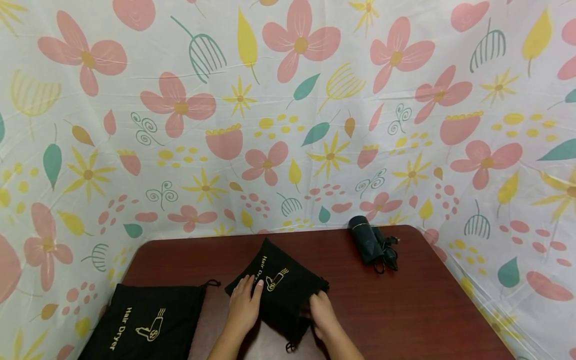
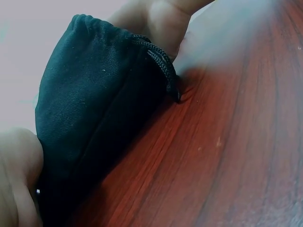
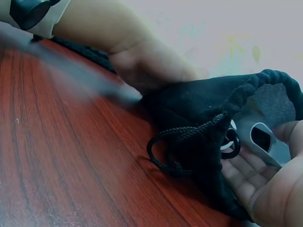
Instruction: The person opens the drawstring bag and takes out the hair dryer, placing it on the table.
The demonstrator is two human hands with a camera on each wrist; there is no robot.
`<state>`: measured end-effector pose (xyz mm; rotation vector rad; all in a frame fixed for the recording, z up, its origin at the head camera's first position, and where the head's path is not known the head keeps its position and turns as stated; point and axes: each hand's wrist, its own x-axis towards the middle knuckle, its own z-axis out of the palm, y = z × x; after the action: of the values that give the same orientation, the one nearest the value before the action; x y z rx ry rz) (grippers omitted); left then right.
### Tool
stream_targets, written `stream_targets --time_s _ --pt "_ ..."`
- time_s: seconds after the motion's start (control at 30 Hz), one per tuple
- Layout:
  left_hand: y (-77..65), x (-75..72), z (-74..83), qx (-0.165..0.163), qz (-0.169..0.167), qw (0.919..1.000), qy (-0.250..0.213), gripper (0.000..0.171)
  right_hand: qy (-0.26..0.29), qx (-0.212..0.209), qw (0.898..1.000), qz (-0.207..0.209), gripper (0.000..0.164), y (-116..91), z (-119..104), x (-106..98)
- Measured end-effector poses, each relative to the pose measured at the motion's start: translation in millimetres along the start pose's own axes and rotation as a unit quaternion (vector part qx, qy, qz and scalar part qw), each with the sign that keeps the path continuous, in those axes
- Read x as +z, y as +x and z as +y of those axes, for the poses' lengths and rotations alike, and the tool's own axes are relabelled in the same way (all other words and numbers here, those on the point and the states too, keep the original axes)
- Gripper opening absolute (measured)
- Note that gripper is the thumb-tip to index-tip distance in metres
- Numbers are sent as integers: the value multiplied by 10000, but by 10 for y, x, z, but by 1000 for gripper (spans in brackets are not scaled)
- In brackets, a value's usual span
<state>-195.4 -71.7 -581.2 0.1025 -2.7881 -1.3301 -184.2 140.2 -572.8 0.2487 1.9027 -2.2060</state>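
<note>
A black drawstring bag [image 1: 292, 282] printed "Hair Dryer" lies tilted over the table, its gathered mouth toward me. My left hand [image 1: 244, 302] rests on the bag's left side, fingers and thumb extended along the cloth. My right hand [image 1: 321, 315] reaches into the mouth from the right. In the right wrist view, the fingers and thumb of that hand [image 3: 279, 189] grip a grey hair dryer [image 3: 262, 139] inside the opening. A black loop [image 3: 232, 144] shows beside it. The rest of the dryer is hidden in the bag. A drawstring [image 2: 161, 64] hangs from the gathered edge.
Flat on the left of the brown table [image 1: 405, 310] lies a second black bag [image 1: 144, 322] with the same print. A dark folded hair dryer [image 1: 366, 240] with a bundled cord [image 1: 389, 252] sits at the back right. Floral cloth [image 1: 288, 125] surrounds the table.
</note>
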Motion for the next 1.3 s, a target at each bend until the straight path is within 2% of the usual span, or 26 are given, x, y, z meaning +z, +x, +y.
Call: stream_targets --time_s 0.4,0.63,1.3 --pt "44 -12 -23 76 22 9997 221 67 -25 121 9999 55 44 28 -21 -2" --pt "57 -37 8 49 -35 9987 498 67 -45 101 9999 57 48 36 -30 -25" --pt "61 -77 49 34 -60 9974 720 65 102 162 9998 83 49 5 -42 -77"
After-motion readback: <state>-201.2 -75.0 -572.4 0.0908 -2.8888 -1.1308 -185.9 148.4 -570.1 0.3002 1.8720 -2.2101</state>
